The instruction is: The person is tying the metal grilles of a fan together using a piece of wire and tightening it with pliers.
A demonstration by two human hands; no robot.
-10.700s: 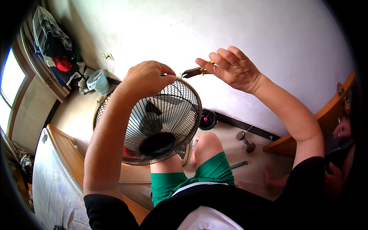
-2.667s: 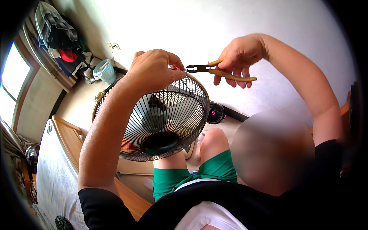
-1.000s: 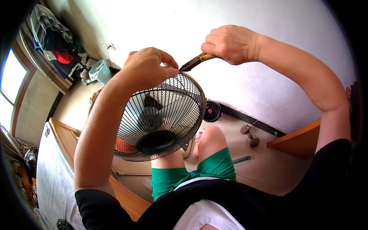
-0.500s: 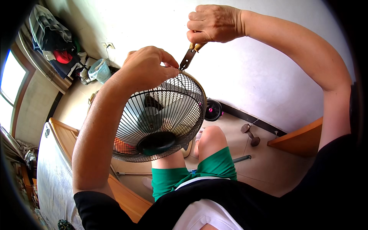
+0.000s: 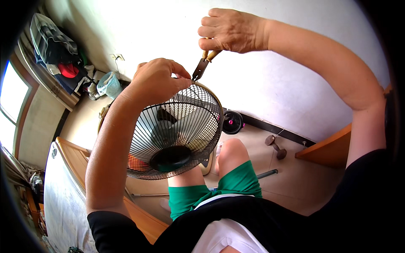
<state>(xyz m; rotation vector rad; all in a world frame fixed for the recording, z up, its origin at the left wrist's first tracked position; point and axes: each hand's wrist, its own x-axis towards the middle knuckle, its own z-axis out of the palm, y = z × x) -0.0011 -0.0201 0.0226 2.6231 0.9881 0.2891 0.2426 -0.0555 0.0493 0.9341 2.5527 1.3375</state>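
A round fan with a black wire grille (image 5: 145,122) stands before me, its blades showing through the wires and a dark round cap at the grille's centre. My left hand (image 5: 158,82) is closed on the top of the grille's rim, thumb and fingers pinching it. Above, my right hand (image 5: 236,31) grips a pair of pliers (image 5: 201,68) by their yellowish handles. The pliers point down, and their dark jaws meet the rim right beside my left fingertips. What the jaws bite on is too small to make out.
A dumbbell (image 5: 275,147) and a black wheel (image 5: 232,122) lie on the tiled floor by the wall. Far left are a light-blue basket (image 5: 109,85) and piled clothes (image 5: 55,46). A bed (image 5: 63,198) with a wooden edge is at my left, a wooden panel (image 5: 327,147) at my right.
Both hands, with the pliers, have shifted slightly left and down, and the fan's top has shifted a little left. The jaws are still at the rim.
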